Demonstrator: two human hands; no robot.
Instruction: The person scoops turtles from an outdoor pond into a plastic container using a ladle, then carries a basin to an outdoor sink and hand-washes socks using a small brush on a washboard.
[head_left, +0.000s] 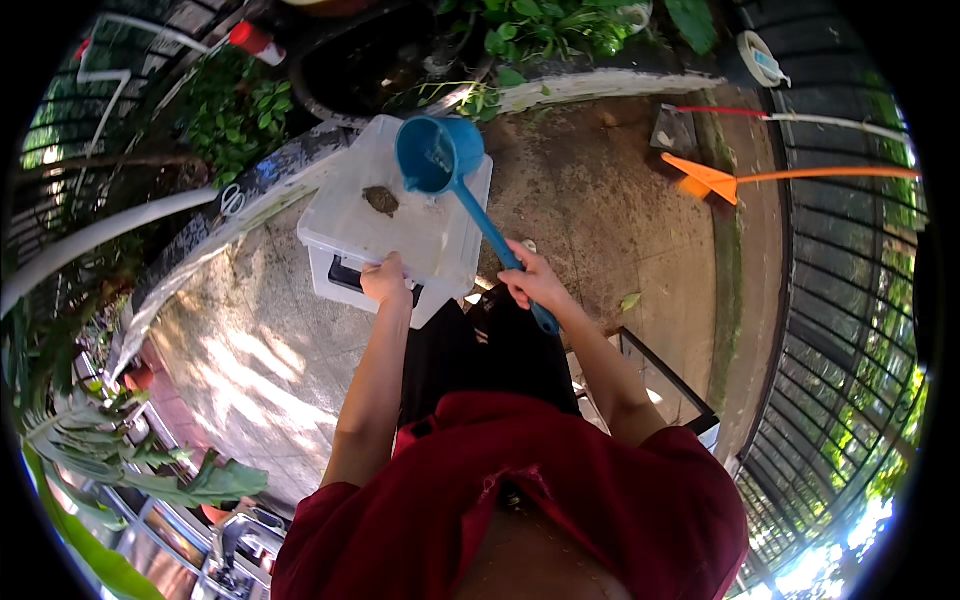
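Note:
My right hand (534, 279) grips the long handle of a blue plastic dipper (442, 154), its round cup held over the far right part of a translucent plastic storage box (322, 277). A little clear liquid seems to be in the cup. My left hand (387, 279) holds the near edge of the box lid (420, 232), by a black latch handle (346, 274). On the lid lies a small turtle-like brown thing or dark clump (381, 200); which of these it is, I cannot tell.
Beyond the box, a low curb (600, 86) edges a dark basin (367, 60) and leafy plants. White-handled scissors (232, 199) lie on the curb at left. An orange broom (705, 180) and a dustpan (673, 131) are at right, beside a metal fence. A black frame (667, 371) stands near my right arm.

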